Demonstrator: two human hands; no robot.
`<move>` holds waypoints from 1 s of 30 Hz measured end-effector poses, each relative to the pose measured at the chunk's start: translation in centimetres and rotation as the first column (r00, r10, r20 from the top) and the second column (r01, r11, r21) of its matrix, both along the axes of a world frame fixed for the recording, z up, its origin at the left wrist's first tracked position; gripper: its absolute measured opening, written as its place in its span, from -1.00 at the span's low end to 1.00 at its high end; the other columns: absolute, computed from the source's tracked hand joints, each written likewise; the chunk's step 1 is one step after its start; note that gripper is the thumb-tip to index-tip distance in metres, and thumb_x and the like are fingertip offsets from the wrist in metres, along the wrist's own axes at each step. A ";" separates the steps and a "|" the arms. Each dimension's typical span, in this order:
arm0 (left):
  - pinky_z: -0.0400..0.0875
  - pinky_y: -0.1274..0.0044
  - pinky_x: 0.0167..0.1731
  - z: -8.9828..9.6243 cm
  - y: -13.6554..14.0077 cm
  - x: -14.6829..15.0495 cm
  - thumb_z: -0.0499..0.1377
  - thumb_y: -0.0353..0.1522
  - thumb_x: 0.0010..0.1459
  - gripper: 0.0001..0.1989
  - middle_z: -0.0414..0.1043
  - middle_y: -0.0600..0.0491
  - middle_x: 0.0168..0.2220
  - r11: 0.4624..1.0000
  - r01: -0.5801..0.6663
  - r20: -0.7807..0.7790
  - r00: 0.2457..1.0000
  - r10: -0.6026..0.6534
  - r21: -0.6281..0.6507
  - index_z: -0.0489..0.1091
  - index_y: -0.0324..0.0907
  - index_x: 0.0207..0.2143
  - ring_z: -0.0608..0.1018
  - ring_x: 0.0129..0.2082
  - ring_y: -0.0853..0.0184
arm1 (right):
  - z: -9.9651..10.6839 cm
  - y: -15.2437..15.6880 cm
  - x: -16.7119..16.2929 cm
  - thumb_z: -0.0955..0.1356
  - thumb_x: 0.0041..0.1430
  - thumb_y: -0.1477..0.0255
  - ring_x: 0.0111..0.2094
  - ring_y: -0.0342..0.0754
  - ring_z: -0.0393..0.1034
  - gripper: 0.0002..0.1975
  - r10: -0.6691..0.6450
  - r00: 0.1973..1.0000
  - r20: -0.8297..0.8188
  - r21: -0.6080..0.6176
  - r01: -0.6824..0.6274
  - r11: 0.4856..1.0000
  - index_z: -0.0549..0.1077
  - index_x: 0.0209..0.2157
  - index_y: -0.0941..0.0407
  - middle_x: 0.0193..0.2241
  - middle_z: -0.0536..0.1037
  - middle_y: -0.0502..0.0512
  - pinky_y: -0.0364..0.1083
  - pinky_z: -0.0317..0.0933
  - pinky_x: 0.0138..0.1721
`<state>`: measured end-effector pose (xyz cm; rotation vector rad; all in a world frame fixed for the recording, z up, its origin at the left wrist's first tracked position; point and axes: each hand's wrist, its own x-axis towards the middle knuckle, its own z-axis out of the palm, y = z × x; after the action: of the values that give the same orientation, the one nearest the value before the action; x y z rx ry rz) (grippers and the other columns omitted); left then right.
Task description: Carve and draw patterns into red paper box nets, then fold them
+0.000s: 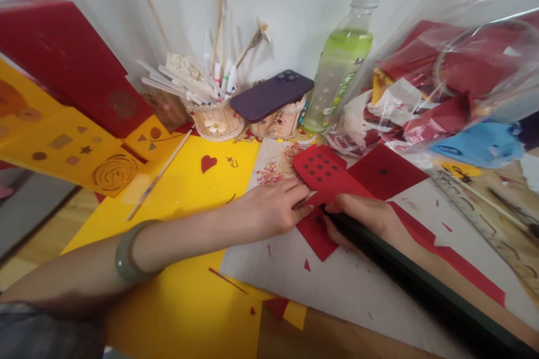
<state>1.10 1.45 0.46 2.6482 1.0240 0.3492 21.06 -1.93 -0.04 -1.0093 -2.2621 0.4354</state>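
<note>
My right hand (366,213) is closed around a long dark bar-like tool (404,258), which runs from the red paper down to the lower right corner. Its far end is by my fingertips, and its exact kind is not clear. My left hand (282,205) reaches in from the left, thumb and fingers pinched at the edge of the red paper (318,235). A small pale tip shows by those fingers. Just beyond lies a red piece with several dark star shapes (320,167). Another red square (385,171) with one dark star is to the right.
A grey-white board (269,277) lies over yellow paper (189,286), with red scraps about. Behind stand a pen holder (217,123), a phone (273,95) on another holder, and a green drink bottle (339,67). A plastic bag of scraps (442,90) is at right, a red-yellow paper box (71,73) left.
</note>
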 end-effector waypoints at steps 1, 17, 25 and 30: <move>0.36 0.56 -0.32 0.0 0.0 0.0 -0.03 -0.23 0.28 -0.78 0.38 0.09 -0.34 1.000 0.000 0.005 1.000 0.000 0.006 0.30 -0.16 -0.25 0.47 -0.34 0.37 | 0.0 -0.1 0.1 0.28 0.05 0.64 -0.61 -0.23 0.13 -0.83 0.014 1.000 0.005 -0.010 -0.014 1.000 0.25 -0.47 0.09 -0.61 0.25 -0.11 -0.22 0.06 -0.58; 0.36 0.53 -0.29 -0.4 0.1 0.0 -0.02 -0.25 0.29 -0.80 0.41 0.06 -0.27 0.999 0.017 0.008 1.000 -0.017 0.046 0.28 -0.17 -0.20 0.49 -0.25 0.33 | 0.3 -0.2 0.0 0.27 0.03 0.71 -0.61 -0.22 0.13 -0.74 0.124 0.991 0.058 -0.032 -0.122 0.992 0.18 -0.50 0.07 -0.62 0.29 -0.12 -0.21 -0.03 -0.59; 0.35 0.56 -0.34 -0.9 -0.2 -0.1 -0.05 -0.28 0.30 -0.81 0.40 0.06 -0.26 0.992 0.020 0.036 0.999 -0.025 0.123 0.27 -0.17 -0.19 0.48 -0.26 0.34 | 0.6 -0.2 -0.2 0.28 0.04 0.67 -0.65 -0.22 0.15 -0.74 0.121 0.987 0.102 -0.036 -0.118 0.992 0.16 -0.53 0.06 -0.65 0.29 -0.12 -0.19 -0.03 -0.63; 0.33 0.57 -0.42 -1.1 -0.2 -0.2 -0.07 -0.27 0.30 -0.80 0.38 0.07 -0.27 0.989 0.028 0.011 0.999 -0.030 0.145 0.26 -0.17 -0.21 0.48 -0.33 0.36 | 0.4 -0.4 -0.3 0.30 0.04 0.64 -0.68 -0.23 0.09 -0.74 0.059 0.993 0.105 0.037 -0.063 0.997 0.14 -0.53 0.06 -0.68 0.21 -0.13 -0.19 -0.05 -0.67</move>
<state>0.92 1.26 -0.66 2.7826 0.9903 0.4502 20.72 -2.28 0.36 -0.9653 -2.3901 0.3690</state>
